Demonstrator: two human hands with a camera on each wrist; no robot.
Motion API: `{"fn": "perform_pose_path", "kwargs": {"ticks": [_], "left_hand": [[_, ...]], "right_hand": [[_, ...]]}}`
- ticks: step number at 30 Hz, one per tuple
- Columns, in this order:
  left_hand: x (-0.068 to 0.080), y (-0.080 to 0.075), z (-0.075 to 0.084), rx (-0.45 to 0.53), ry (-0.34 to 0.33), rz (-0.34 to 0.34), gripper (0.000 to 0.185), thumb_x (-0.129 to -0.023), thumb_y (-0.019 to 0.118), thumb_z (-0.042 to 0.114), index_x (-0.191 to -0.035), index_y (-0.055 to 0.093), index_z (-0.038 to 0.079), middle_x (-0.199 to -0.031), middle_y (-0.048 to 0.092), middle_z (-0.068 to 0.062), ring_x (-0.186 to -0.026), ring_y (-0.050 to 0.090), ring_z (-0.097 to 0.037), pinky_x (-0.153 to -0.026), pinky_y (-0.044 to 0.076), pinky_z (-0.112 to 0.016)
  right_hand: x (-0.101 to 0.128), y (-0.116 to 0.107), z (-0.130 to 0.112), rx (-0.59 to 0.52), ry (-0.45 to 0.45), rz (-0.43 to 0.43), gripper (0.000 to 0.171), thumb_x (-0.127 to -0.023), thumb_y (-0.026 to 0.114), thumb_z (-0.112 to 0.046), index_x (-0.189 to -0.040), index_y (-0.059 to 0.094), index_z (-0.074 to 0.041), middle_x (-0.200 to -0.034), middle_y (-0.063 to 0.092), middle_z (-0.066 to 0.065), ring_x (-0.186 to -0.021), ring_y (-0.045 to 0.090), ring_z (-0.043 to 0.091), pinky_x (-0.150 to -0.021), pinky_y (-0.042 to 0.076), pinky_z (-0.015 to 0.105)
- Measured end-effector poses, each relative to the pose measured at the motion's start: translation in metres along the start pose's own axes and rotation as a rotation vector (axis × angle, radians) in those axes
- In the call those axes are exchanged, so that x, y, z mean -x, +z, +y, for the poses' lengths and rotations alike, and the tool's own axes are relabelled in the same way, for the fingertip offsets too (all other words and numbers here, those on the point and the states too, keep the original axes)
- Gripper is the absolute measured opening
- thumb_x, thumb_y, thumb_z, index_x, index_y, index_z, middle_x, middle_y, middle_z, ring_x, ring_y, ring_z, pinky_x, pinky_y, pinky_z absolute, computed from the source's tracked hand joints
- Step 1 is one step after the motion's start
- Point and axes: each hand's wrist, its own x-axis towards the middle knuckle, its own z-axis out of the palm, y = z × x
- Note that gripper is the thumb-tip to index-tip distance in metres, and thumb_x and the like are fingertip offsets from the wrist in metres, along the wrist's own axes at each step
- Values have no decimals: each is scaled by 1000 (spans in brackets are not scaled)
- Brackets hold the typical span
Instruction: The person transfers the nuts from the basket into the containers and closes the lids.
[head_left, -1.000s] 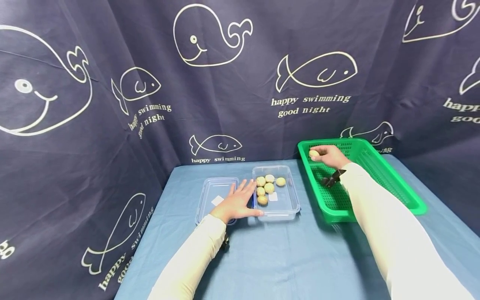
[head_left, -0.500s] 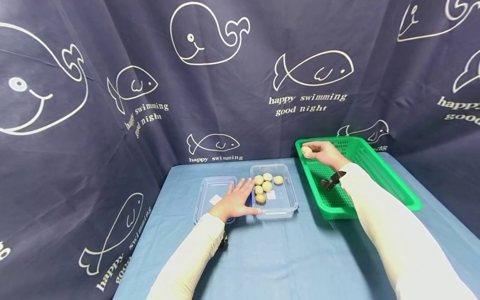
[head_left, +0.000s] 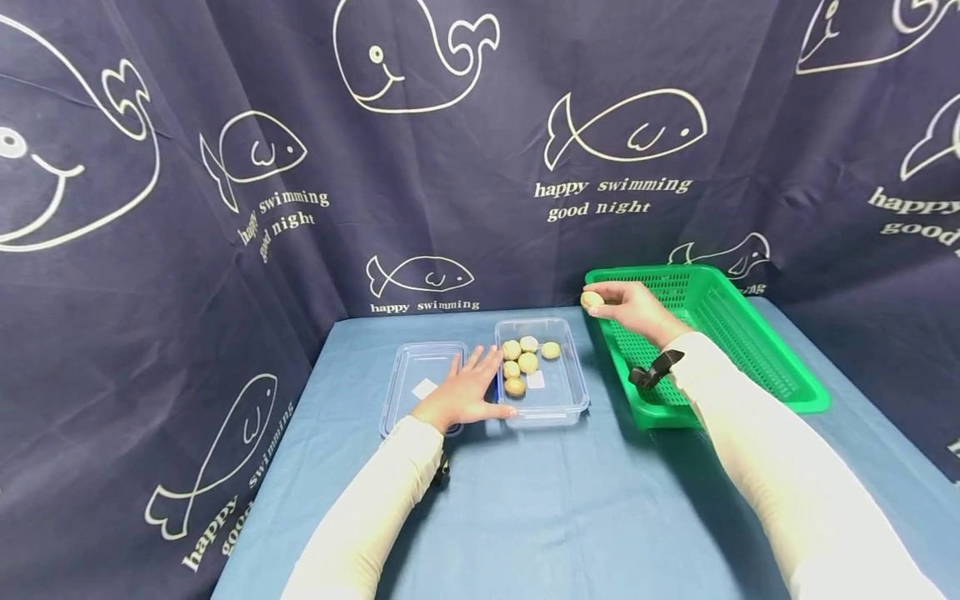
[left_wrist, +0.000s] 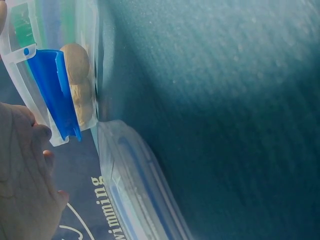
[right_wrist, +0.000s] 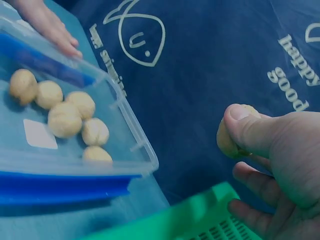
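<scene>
My right hand [head_left: 633, 308] pinches a walnut [head_left: 592, 300] between thumb and fingers, above the left rim of a green basket [head_left: 780, 354]. In the right wrist view the thumb covers part of that walnut [right_wrist: 227, 140]. Left of the basket stands a clear plastic box [head_left: 573, 387] with several walnuts [head_left: 528, 362] grouped along its left side. My left hand [head_left: 461, 398] lies with spread, straight fingers at the box's left rim, thumb by the front corner. A blue side clip [left_wrist: 52, 90] of the box shows in the left wrist view.
A clear lid [head_left: 408, 379] with a blue seal lies left of the box, partly under my left hand. Blue cloth [head_left: 540, 508] covers the table. A dark curtain [head_left: 480, 192] with whale and fish drawings rises behind and at the sides.
My right hand has carried the walnut leftward, from over the basket's inside to its left rim. The left hand keeps its place at the box. The head view has shifted slightly.
</scene>
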Motion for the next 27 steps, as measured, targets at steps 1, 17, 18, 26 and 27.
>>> {"fn": "perform_pose_path", "kwargs": {"ticks": [1,17,18,26,27], "left_hand": [[0,0,0,-1,0,-1,112,-86,57,74,-163,11,8,-169,13,-12,-155,8,-35,-120,3,-63],[1,-1,1,3,-10,2,112,-85,55,76,-163,11,10,-169,12,-10,-156,2,-30,-120,-1,-61],[1,-1,2,3,-10,2,112,-85,56,76,-163,11,10,-169,12,-10,-156,2,-31,-120,0,-61],[0,0,1,6,-6,10,112,-85,56,76,-163,12,9,-169,13,-12,-156,5,-32,-120,2,-63],[0,0,1,5,-8,10,112,-85,56,77,-163,12,9,-169,13,-11,-156,4,-32,-120,2,-62]], "right_hand": [[1,2,-2,-7,-4,-7,50,-96,71,-18,-142,57,-4,-135,63,21,-124,58,32,-104,44,44],[9,40,-19,-45,-15,-15,47,-94,72,-11,-139,61,-3,-138,61,20,-131,54,34,-106,44,50],[10,42,-19,-49,-15,-15,47,-94,72,-11,-139,61,-3,-138,61,20,-132,53,34,-106,44,51],[20,64,-27,-75,-7,21,46,-93,71,-5,-137,60,4,-140,58,24,-136,48,38,-111,38,55],[21,67,-28,-81,-6,31,46,-93,71,-4,-137,60,5,-139,58,24,-136,48,38,-111,38,55]]}}
